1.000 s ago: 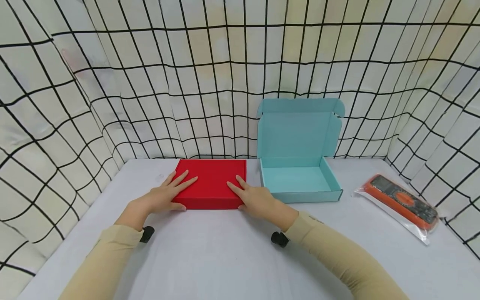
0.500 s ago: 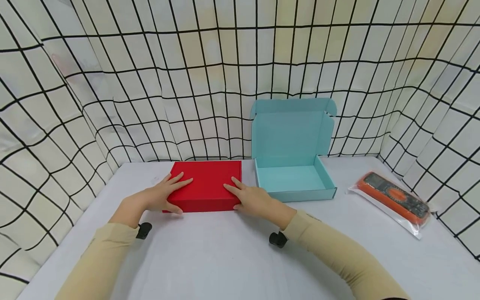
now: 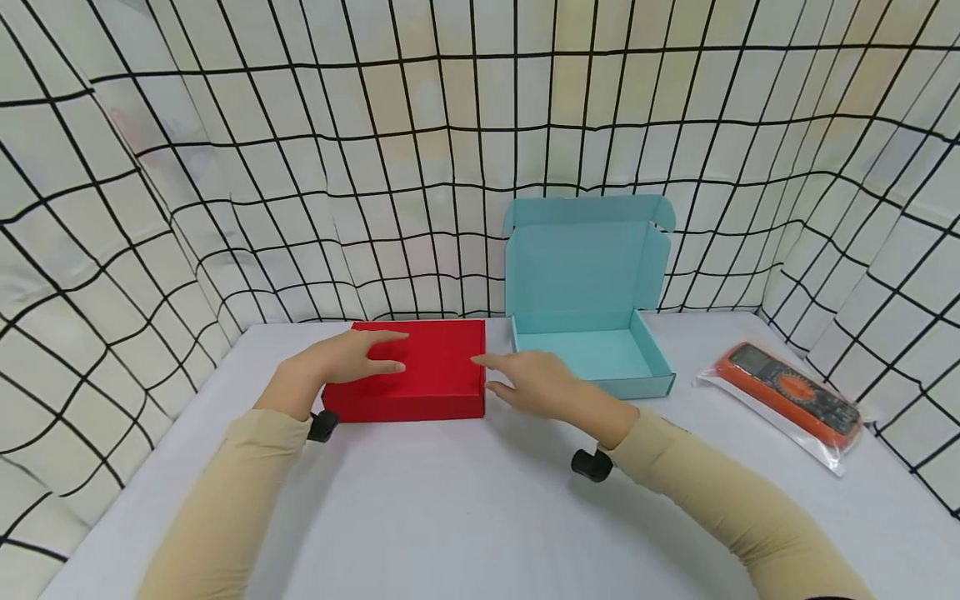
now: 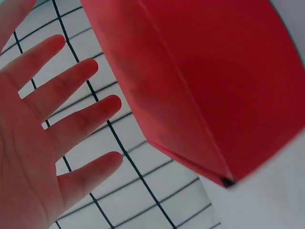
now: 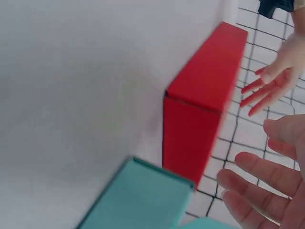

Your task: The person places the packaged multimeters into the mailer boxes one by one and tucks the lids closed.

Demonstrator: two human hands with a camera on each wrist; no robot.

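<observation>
A closed red cardboard box (image 3: 420, 367) lies flat on the white-covered table, its front side facing me. My left hand (image 3: 348, 357) hovers over the box's left part, palm down; in the left wrist view its spread fingers (image 4: 86, 117) stand apart from the red surface. By the box's right edge is my right hand (image 3: 536, 383), its fingers extended and holding nothing. The right wrist view has these fingers (image 5: 264, 183) clear of the box. Just right of the red box stands a light-blue cardboard box (image 3: 630, 387) with its lid (image 3: 585, 258) raised and nothing visible inside.
An orange multimeter (image 3: 787, 392) in a clear plastic bag lies on the right side of the table (image 3: 450, 517). White fabric walls (image 3: 375, 167) with a black grid enclose the back and both sides. Each wrist carries a small black camera.
Both hands have come off the red box. The left has risen and moved inward over its top; the right has drawn slightly to the right. The box itself stays closed.
</observation>
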